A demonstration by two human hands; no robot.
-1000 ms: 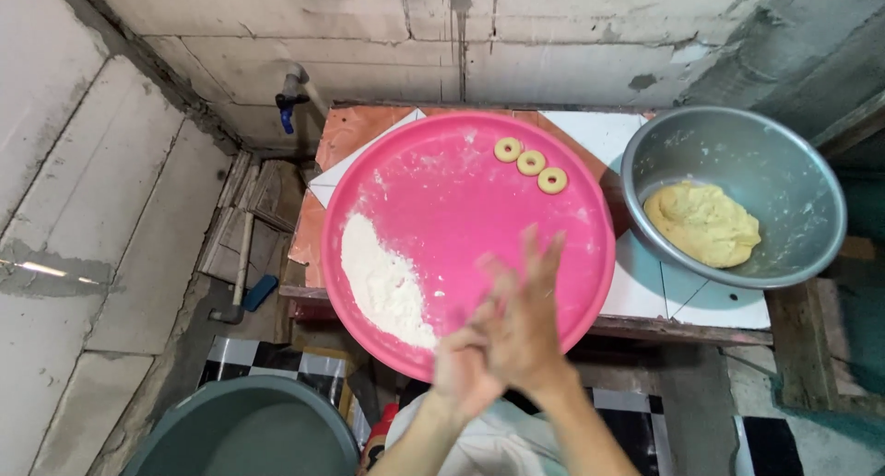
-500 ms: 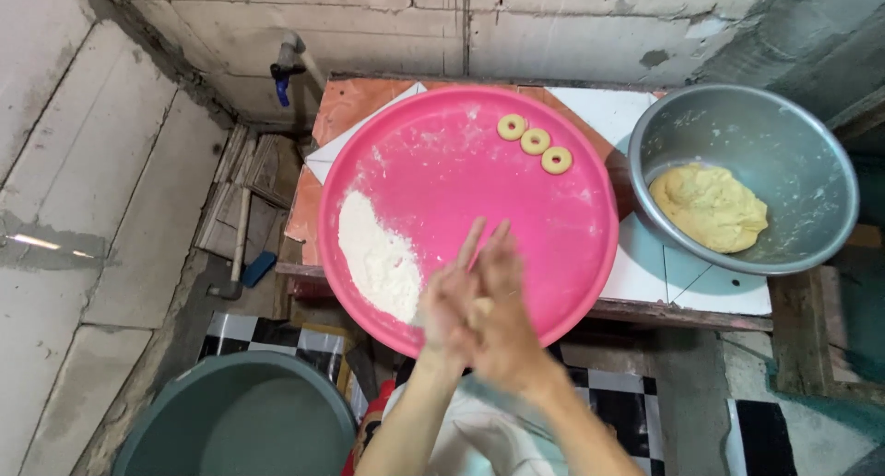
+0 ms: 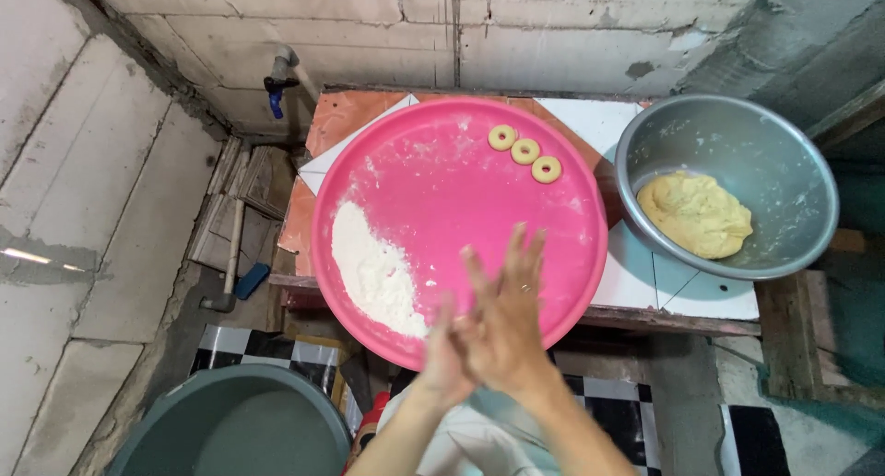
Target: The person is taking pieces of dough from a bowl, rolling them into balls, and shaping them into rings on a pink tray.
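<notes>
Pressing together (palms (image 3: 493, 333)) above tray (image 3: 442, 190)

Bare forearms, no sleeves, both hands bare; thin ring on a finger of right hand (image 3: 505, 324); left hand (image 3: 444, 352) without jewellery visible

Grey tub (image 3: 235, 425) below, blue-handled tap (image 3: 277, 84) (wall-mounted), checkered floor (image 3: 636, 411).
</notes>
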